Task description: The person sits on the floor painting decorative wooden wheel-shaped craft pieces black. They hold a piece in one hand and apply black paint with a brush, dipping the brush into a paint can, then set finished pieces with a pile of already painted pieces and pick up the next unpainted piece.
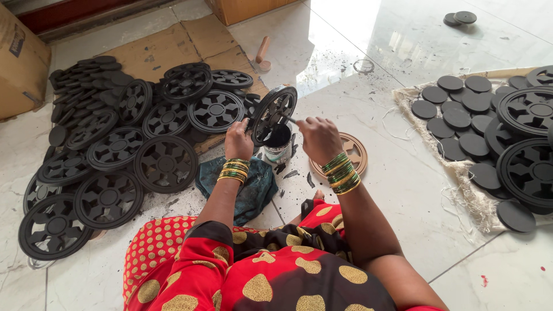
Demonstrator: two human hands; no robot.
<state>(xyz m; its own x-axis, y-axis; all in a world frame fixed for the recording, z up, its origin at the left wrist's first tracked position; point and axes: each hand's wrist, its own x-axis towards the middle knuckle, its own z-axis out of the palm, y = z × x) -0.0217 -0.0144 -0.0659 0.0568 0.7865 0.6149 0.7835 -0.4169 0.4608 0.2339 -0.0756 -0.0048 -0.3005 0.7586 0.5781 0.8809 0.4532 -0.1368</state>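
Hiding brush tip: black wheel (272,113).

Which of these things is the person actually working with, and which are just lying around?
In use: left hand, black wheel, right hand, brush, paint tin.
Lying about: wooden handle, cardboard box, teal cloth, two discs far off.

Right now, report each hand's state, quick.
Left hand: closed on the black wheel, holding it upright over the paint can.
Right hand: closed on a thin brush.
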